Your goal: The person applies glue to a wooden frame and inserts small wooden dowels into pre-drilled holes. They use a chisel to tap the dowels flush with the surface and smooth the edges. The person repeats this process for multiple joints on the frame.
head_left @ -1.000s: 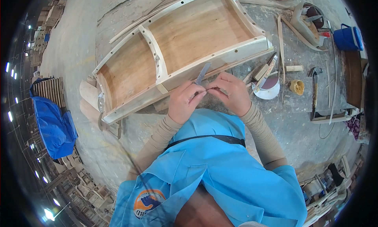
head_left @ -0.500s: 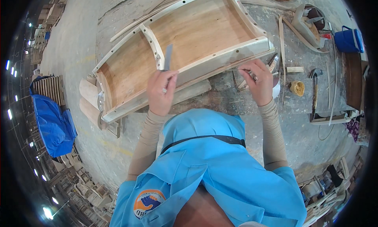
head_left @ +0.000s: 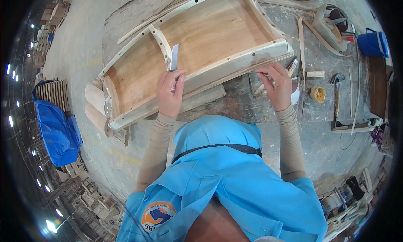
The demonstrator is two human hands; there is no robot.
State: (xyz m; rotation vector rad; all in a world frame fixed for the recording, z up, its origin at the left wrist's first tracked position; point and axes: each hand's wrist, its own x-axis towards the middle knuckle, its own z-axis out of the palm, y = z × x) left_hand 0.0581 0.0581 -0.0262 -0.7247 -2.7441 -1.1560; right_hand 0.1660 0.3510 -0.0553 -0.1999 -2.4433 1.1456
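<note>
Pale wooden frame [head_left: 228, 68] lies just beyond the fingers. Left hand [head_left: 168, 94] grips a flat metal blade [head_left: 175, 57], tip pointing away; right hand [head_left: 279, 88] has fingertips drawn together by the near rail—holding what, I cannot tell. Best work the blade lightly, clear of the right fingers—rightward of which a hammer [head_left: 336, 95] rests on scuffed grey worktop [head_left: 312, 111]. Workshop floor [head_left: 84, 40] spreads leftward.

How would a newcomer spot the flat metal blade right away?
Start at the large wooden frame, then find the left grip by its near side. Out of it juts the flat metal blade, straight and grey, while the wooden divider near it is pale and curved.
</note>
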